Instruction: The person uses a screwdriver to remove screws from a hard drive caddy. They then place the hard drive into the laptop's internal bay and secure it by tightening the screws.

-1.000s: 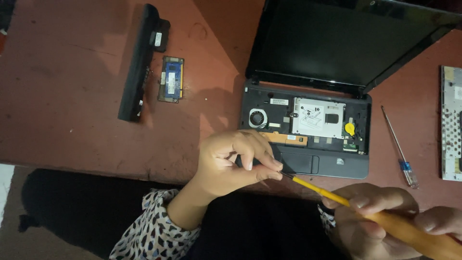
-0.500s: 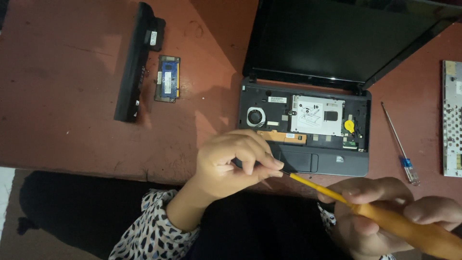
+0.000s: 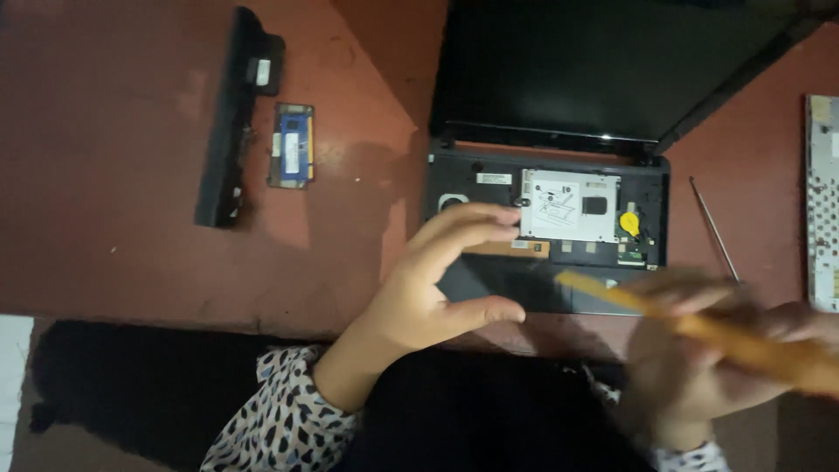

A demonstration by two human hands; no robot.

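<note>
A small black laptop (image 3: 546,223) lies open on the reddish-brown table (image 3: 114,175), its keyboard removed so the silver drive cover (image 3: 568,205) and a yellow coin cell (image 3: 630,222) show. My left hand (image 3: 441,280) hovers over the laptop's front left corner, fingers and thumb spread apart, holding nothing. My right hand (image 3: 725,350), blurred with motion, is at the lower right, closed on a long yellow-orange tool (image 3: 699,328) whose tip points toward the laptop's palm rest.
A long black battery pack (image 3: 232,114) and a small blue memory module (image 3: 293,144) lie at the upper left. A thin screwdriver (image 3: 712,227) rests right of the laptop. A pale keyboard panel (image 3: 821,201) is at the right edge.
My left hand has opened and let go of the yellow tool's tip. My right hand has lifted the tool up and to the right.
</note>
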